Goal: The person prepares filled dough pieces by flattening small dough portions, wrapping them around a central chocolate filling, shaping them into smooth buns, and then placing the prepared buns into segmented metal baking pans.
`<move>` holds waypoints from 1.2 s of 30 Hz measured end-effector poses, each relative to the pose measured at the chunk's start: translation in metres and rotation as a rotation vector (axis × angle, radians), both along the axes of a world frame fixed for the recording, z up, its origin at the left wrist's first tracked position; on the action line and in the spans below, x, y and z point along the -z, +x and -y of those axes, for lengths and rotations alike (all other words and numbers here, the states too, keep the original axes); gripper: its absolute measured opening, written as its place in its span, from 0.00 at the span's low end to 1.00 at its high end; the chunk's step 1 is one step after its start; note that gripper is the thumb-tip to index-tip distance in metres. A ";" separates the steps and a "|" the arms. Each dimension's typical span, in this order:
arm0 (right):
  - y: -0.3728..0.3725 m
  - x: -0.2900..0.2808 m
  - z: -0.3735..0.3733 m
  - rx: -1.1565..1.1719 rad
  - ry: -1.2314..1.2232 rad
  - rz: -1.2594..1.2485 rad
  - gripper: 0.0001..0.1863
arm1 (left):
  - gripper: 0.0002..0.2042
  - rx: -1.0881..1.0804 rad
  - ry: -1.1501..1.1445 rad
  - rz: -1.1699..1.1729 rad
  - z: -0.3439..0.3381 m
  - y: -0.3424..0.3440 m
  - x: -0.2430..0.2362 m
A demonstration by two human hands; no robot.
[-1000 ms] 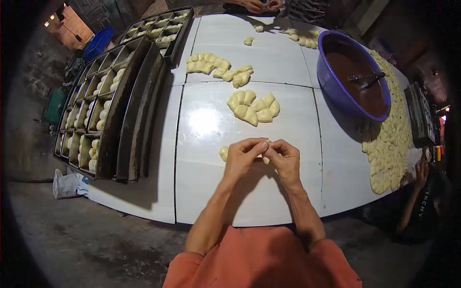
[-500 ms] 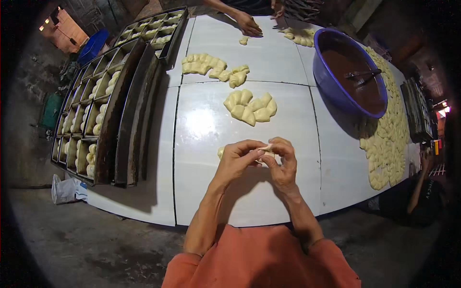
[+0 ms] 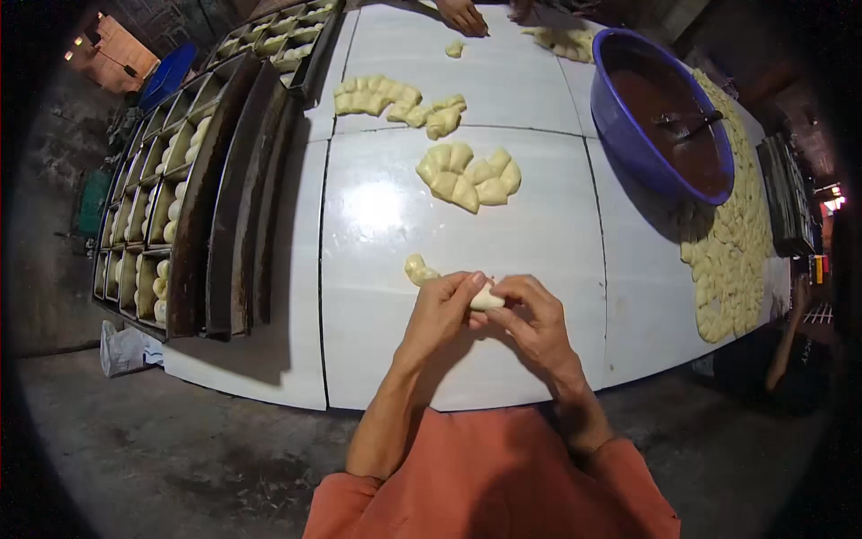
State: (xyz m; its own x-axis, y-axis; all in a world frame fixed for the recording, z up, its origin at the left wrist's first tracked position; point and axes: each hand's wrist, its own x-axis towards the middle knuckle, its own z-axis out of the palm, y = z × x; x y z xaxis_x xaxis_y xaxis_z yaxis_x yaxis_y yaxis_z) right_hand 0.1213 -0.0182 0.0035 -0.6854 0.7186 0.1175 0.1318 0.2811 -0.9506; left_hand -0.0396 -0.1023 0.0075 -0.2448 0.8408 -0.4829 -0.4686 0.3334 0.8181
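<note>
bulging, pale, smooth-looking dough piece (image 3: 488,299)

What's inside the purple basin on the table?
The purple basin holds a brown mass with a dark utensil lying in it. The basin's bottom is covered, so I can't tell how deep the mass goes or whether anything is buried.

Blue container (image 3: 168,76), crumpled whitish bag (image 3: 121,349).

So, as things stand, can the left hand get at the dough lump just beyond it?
Probably yes: the dough lump lies close by the left hand, nothing between, though that hand and the right hand hold a dough piece.
</note>
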 end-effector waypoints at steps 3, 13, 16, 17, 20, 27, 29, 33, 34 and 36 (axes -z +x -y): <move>0.007 0.010 0.006 -0.027 -0.119 0.080 0.11 | 0.18 0.090 -0.109 -0.478 0.009 0.010 0.005; -0.027 0.040 -0.094 0.402 0.211 0.477 0.21 | 0.14 0.274 -0.109 -1.113 0.001 0.027 -0.014; -0.055 0.065 -0.142 0.534 0.507 0.551 0.22 | 0.15 0.242 -0.048 -1.169 -0.017 0.018 -0.006; -0.063 0.064 -0.147 0.535 0.507 0.543 0.22 | 0.16 0.203 -0.004 -1.211 -0.024 0.012 0.001; -0.082 0.057 -0.154 0.368 0.631 0.517 0.18 | 0.20 0.219 0.108 -1.403 -0.070 -0.007 0.013; -0.037 0.059 -0.157 0.277 -0.451 -0.189 0.11 | 0.27 0.409 0.198 -1.752 -0.167 -0.036 0.076; -0.013 0.034 -0.150 0.340 -0.635 -0.300 0.09 | 0.28 0.379 0.195 -1.771 -0.170 -0.039 0.084; 0.032 0.028 -0.141 0.305 -0.705 -0.516 0.15 | 0.25 0.303 0.169 -1.768 -0.164 -0.040 0.088; 0.041 0.029 -0.138 0.329 -0.693 -0.516 0.15 | 0.24 0.271 0.203 -1.739 -0.160 -0.032 0.079; 0.052 0.033 -0.129 0.341 -0.685 -0.422 0.15 | 0.23 0.228 0.306 -1.411 -0.151 -0.017 0.041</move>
State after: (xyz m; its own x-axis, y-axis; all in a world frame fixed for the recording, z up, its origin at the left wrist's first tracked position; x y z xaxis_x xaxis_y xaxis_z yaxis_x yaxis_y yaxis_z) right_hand 0.1733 0.1109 -0.0295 -0.4169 0.8818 -0.2204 -0.2963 -0.3611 -0.8842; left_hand -0.0565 0.0486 -0.0334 -0.2041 0.9488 0.2411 0.8036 0.0217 0.5947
